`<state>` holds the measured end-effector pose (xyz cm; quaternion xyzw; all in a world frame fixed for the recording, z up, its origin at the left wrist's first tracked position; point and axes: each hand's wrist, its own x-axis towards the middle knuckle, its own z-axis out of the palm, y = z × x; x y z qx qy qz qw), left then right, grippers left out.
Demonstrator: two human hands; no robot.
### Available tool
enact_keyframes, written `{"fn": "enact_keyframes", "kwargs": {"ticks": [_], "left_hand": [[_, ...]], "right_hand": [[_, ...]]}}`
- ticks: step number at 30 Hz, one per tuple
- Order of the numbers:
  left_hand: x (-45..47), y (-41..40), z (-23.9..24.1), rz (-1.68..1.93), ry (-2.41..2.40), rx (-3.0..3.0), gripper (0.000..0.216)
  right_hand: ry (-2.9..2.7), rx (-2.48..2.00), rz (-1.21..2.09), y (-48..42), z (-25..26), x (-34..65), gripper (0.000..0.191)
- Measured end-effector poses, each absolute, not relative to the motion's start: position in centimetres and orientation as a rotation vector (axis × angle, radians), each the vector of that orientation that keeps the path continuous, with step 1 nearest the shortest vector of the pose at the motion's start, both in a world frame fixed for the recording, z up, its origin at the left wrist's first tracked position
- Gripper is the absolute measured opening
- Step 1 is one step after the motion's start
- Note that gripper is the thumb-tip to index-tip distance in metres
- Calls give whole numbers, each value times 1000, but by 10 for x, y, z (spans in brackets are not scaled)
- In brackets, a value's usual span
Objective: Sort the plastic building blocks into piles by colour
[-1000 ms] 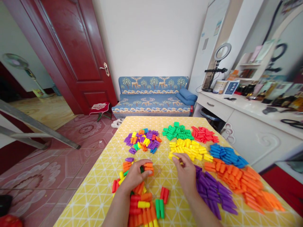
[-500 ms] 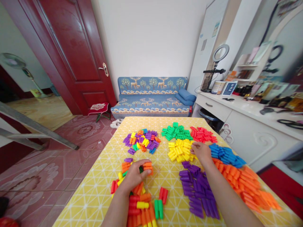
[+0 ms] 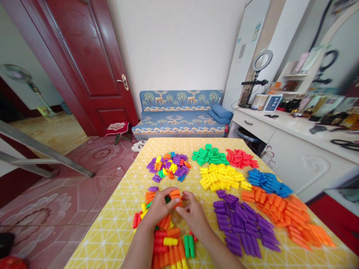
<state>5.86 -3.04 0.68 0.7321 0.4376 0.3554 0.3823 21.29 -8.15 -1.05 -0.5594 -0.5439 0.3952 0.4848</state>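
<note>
My left hand is curled over a joined cluster of plastic blocks, mostly orange, at the near middle of the yellow tablecloth. My right hand has its fingers pinched on the right side of the same cluster. Below the hands lies a mixed strip of red, orange, yellow and green blocks. Sorted piles lie to the right: purple, orange, yellow, blue, green and red.
A mixed pile of blocks lies at the far left of the table. Beyond the table stand a blue patterned sofa and a red door. A white dresser with clutter runs along the right. A metal ladder lies on the floor.
My right hand has come back from the yellow pile at the far right to the block cluster under my left hand. The left hand has stayed in place.
</note>
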Motion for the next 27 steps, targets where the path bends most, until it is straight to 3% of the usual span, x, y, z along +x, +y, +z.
{"fn": "enact_keyframes", "kwargs": {"ticks": [8,13,19,27], "left_hand": [[61,-30,10,887,1109,1856,30],[60,-29,11,908,1131,1865,31],[59,-27,9,877,1134,1883,32],[59,-26,8,866,1136,1878,34]], "right_hand": [[-1089,-1223,1056,-84,-20,207,22],[-1130,-1207,957,-92,-12,213,18],[-1256,-1311,593,-97,14,255,20],[-1350,-1819,-247,-98,41,417,30]]}}
